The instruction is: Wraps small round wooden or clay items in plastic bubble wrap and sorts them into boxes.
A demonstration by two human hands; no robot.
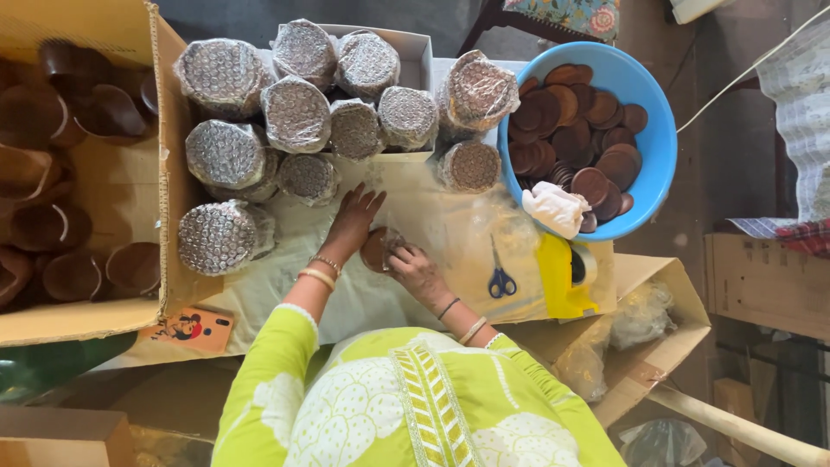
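At the frame centre, both hands wrap a brown disc (pixel 378 248) in plastic film: left hand (pixel 353 221) lies open on it, right hand (pixel 413 266) pinches the film. Next comes folding it tight, I think.

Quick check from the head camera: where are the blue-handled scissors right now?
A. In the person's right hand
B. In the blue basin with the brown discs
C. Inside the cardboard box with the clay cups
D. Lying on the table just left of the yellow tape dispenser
D: the blue-handled scissors lie flat on the plastic-covered table, just left of the yellow tape dispenser, while the left hand and right hand are on a small brown disc being wrapped.
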